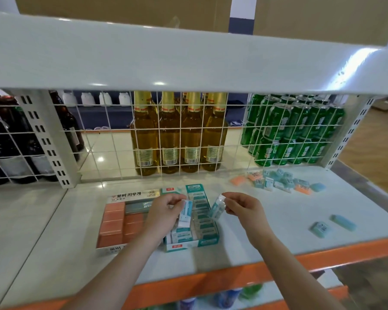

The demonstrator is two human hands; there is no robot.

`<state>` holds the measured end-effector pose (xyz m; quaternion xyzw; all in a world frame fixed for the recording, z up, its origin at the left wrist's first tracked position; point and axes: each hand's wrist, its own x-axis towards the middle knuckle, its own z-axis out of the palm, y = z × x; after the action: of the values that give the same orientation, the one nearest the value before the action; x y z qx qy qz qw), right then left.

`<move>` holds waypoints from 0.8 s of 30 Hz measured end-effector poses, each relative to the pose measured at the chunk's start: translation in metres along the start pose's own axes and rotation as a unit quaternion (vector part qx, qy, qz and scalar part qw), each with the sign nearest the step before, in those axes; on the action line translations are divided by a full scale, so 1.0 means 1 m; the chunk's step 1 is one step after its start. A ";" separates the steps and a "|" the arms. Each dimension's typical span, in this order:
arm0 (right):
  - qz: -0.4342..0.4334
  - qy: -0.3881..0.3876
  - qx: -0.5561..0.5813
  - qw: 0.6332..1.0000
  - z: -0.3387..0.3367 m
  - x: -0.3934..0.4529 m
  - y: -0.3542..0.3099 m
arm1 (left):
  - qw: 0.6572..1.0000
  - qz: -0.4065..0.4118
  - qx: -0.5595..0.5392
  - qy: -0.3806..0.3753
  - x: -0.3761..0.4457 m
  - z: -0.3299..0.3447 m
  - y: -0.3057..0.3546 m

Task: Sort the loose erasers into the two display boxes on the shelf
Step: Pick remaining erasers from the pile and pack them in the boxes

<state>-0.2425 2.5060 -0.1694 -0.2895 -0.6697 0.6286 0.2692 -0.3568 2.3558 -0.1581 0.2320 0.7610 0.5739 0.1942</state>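
We pinched one sleeved eraser [185, 213] in our left hand [166, 211], another eraser [216, 208] in our right hand [242, 206], above the teal box [207, 240].

Both forearms extend forward. Left hand [166, 211] and right hand [242, 206] are raised, fingers curled in pinch grips, thumbs facing inward.

The left hand [166, 209] pinches a teal-sleeved eraser [186, 211] over the teal display box [192, 243]. The right hand [242, 205] pinches another eraser [216, 209] just beside it. A loose pile of erasers [278, 180] lies on the shelf [244, 247].
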 end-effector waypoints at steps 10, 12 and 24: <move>0.004 0.013 -0.025 1.000 -0.005 0.000 0.001 | 0.999 -0.022 -0.016 -0.018 0.002 0.005 0.001; 0.004 0.011 -0.027 1.000 -0.005 0.001 0.001 | 0.999 -0.023 -0.016 -0.021 0.002 0.005 0.000; 0.000 -0.003 -0.069 0.998 -0.009 0.002 0.001 | 0.999 -0.016 0.001 -0.030 0.002 0.006 -0.004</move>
<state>-0.2372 2.5132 -0.1698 -0.3057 -0.7121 0.5818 0.2470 -0.3554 2.3608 -0.1641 0.2373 0.7592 0.5623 0.2261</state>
